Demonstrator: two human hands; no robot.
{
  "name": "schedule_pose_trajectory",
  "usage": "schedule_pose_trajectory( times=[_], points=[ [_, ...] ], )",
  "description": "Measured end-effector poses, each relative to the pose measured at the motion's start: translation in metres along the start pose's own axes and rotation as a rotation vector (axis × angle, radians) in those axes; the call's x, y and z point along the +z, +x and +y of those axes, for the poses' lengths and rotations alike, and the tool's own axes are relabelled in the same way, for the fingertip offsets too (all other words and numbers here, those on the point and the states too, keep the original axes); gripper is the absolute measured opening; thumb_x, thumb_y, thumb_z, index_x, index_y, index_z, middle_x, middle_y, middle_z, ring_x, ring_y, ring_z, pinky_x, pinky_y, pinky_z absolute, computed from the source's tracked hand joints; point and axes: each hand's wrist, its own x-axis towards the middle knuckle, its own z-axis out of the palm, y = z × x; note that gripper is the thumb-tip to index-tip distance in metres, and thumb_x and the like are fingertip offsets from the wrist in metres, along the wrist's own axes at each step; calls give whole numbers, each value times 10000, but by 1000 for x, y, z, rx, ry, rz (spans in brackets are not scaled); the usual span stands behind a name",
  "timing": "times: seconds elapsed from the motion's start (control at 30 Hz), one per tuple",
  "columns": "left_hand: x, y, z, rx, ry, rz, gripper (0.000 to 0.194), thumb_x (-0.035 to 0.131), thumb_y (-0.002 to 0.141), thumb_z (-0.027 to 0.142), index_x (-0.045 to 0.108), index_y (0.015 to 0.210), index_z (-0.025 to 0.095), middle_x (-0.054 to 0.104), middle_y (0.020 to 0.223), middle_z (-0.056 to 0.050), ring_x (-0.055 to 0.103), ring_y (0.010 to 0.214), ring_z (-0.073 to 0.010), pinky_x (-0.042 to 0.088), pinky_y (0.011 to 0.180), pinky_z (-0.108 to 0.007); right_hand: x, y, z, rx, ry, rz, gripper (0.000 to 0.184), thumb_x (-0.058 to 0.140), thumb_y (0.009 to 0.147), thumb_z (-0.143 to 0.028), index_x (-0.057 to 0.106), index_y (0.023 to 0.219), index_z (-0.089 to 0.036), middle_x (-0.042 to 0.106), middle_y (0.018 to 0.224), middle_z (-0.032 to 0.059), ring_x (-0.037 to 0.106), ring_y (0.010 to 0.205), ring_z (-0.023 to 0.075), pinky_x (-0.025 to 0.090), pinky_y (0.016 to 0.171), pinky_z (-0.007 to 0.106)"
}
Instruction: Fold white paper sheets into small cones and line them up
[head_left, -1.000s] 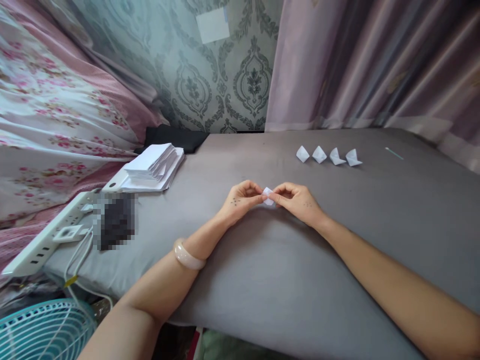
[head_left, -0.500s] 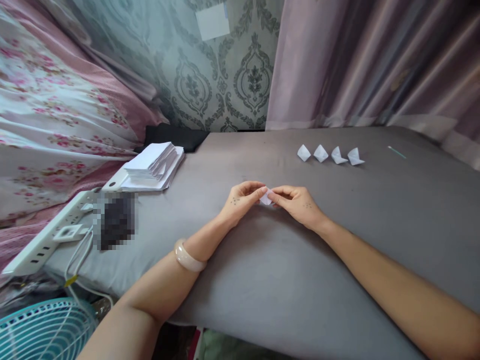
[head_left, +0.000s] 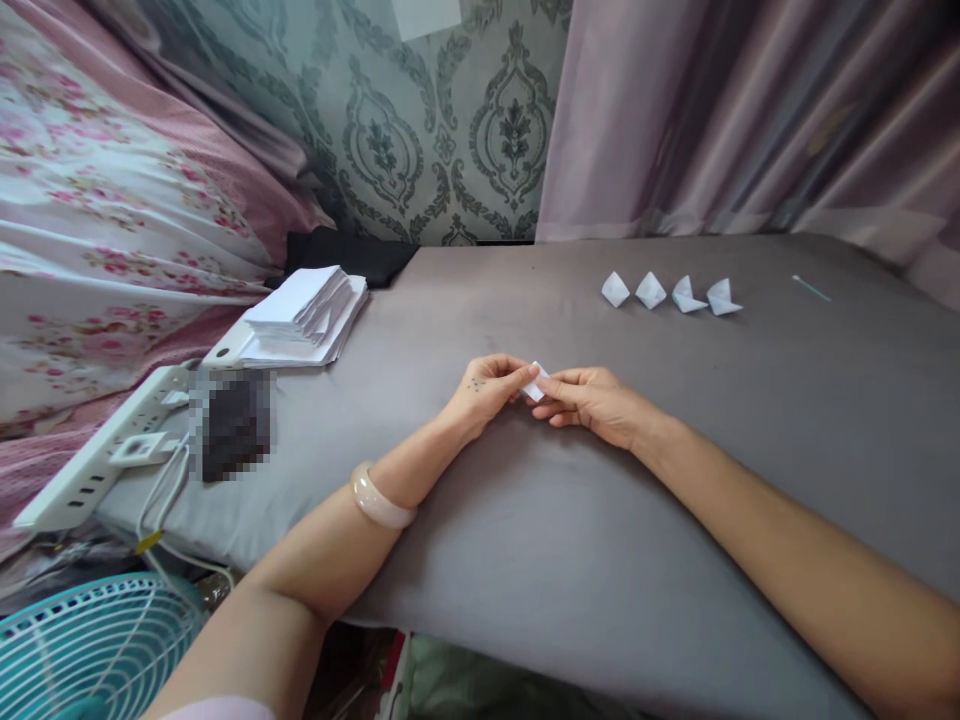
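A: L side, quick?
B: Teal fan [head_left: 97, 650] at 8 o'clock, white pwr strip [head_left: 90, 475] at 9 w/ plug [head_left: 141, 450], pixelated dark obj [head_left: 236, 425] near it. Flat black item [head_left: 367, 257] & floral curtain [head_left: 135, 210] at 10.
A: Top & R?
B: Patterned wall [head_left: 442, 140] at 12, pinkish curtain [head_left: 675, 120] btwn 1 & 2, thin pale stick [head_left: 812, 288] at 3, on grey cover [head_left: 480, 560].

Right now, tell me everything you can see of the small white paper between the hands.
The small white paper is plain and looks folded, with straight edges; its folds are too small to make out. It sits tilted, one corner pointing up, pinched between the left hand and the right hand, both thumbs on the near side. Fingers hide much of it. Whether it touches the gray cover cannot be told.
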Motion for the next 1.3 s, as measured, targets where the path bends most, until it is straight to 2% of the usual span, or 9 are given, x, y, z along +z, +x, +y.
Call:
schedule_pose_trajectory(
  times=[0.2,0.43,0.57,0.63,0.7,0.83,1.0,1.17,1.3],
  points=[
    [0,0,0,-79,34,-8,311,742,740,407,674,757,105,619,619,-19,463,498,-52,339,498,-200,-2,1,-5,69,47,9,216,784,734,-362,752,789,-155,757,912,111,692,642,126,552,481,156],
    [0,-1,8,-289,-272,19,162,722,758,129,612,876,115,572,569,12,512,491,-50,392,509,-173,6,-4,-6,-15,-21,72,356,655,830,-501,724,816,-152,741,782,104,671,594,128,529,470,185],
    [-2,1,8,-295,-335,53,126,694,762,68,608,846,106,593,594,-9,538,504,-57,395,492,-167,8,-3,-4,-21,46,83,237,666,829,-404,649,874,-172,718,778,68,642,600,120,522,517,216],
    [-2,2,7,-311,-358,71,122,684,762,48,603,828,112,586,578,-5,526,484,-54,381,473,-160,8,-2,-2,-107,-66,171,194,657,815,-348,605,921,-194,677,710,24,592,554,118,492,504,236],
    [-3,2,8,-335,-372,86,114,668,773,39,600,818,119,573,555,1,510,464,-50,377,464,-156,7,-1,1,-316,-314,276,203,652,786,-304,602,959,-210,626,692,-5,537,547,116,472,525,254],
    [-3,3,11,-381,-385,106,102,628,802,28,589,806,122,565,541,6,495,439,-41,384,459,-148,8,0,8,-763,-746,296,274,656,752,-238,665,1026,-240,608,948,36,550,719,136,477,629,275],
    [-2,1,14,-440,-397,64,102,620,808,25,579,778,113,548,528,15,476,426,-26,357,439,-125,12,-1,11,-820,-783,218,202,596,868,-315,704,1031,-265,652,999,37,591,788,152,477,674,290],
    [-3,0,9,-412,-306,-35,156,668,836,226,593,759,114,529,539,16,448,427,-26,335,438,-143,11,0,8,-780,-720,268,188,618,866,-367,739,955,-254,687,929,29,598,752,151,468,666,295],
    [-4,-3,7,-198,-110,-26,363,667,803,491,632,742,135,575,628,-11,477,513,-58,354,472,-180,7,2,5,-691,-610,317,208,652,831,-406,736,907,-232,701,896,35,624,778,164,490,703,303]
  ],
)
